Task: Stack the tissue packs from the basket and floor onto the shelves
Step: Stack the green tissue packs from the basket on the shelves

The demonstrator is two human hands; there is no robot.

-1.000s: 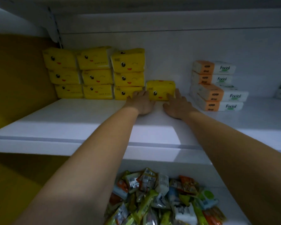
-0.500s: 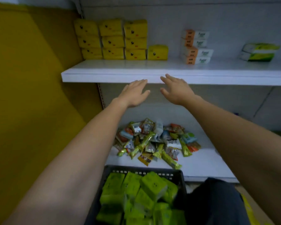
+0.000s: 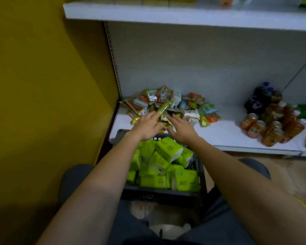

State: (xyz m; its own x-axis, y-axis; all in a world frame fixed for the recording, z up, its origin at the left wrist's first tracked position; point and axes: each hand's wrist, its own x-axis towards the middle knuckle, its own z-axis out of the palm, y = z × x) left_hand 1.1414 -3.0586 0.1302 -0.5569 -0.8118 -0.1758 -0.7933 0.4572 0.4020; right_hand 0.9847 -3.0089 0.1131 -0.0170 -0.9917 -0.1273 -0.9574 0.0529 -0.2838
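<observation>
My left hand [image 3: 145,127] and right hand [image 3: 182,129] hover side by side, fingers straight, holding nothing, over the far rim of the black basket [image 3: 166,192]. The green tissue packs [image 3: 168,151] lie heaped in it, just before the snack packets [image 3: 184,103] on the lower shelf [image 3: 224,131]

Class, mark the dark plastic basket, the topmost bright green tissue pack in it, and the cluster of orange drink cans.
dark plastic basket [image 3: 159,193], head view: near wall.
topmost bright green tissue pack [image 3: 167,147], head view: top face.
cluster of orange drink cans [image 3: 270,137], head view: a front can's body.
</observation>
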